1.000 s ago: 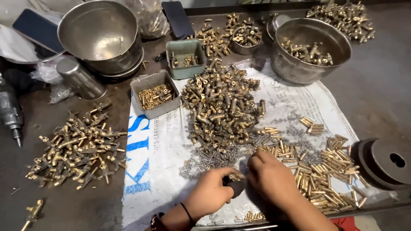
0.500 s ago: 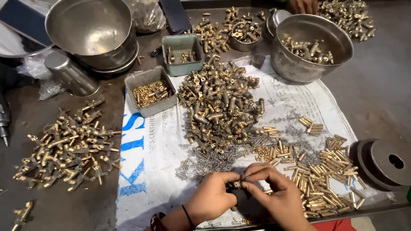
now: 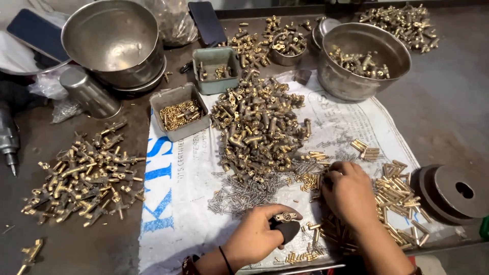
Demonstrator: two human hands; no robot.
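My left hand (image 3: 257, 237) rests on the white woven sack (image 3: 178, 178) near the front edge and grips a small brass fitting (image 3: 285, 217) over a dark block (image 3: 288, 229). My right hand (image 3: 349, 191) lies palm down with its fingertips in the loose brass pins (image 3: 311, 179) beside the small steel springs (image 3: 239, 193). A big heap of brass valve bodies (image 3: 257, 130) sits just beyond both hands. More brass pins (image 3: 400, 196) are spread to the right of my right hand.
A second heap of brass fittings (image 3: 84, 175) lies at the left. Two grey trays (image 3: 178, 112) (image 3: 216, 69), steel bowls (image 3: 114, 40) (image 3: 364, 58), a steel cup (image 3: 89, 91), two phones (image 3: 206, 20) and a dark round disc (image 3: 453, 191) stand around. A power tool (image 3: 7, 137) is at the far left edge.
My hands were together over the dark block. My right hand has moved up and right onto the loose pins, while my left hand stays low with the fitting.
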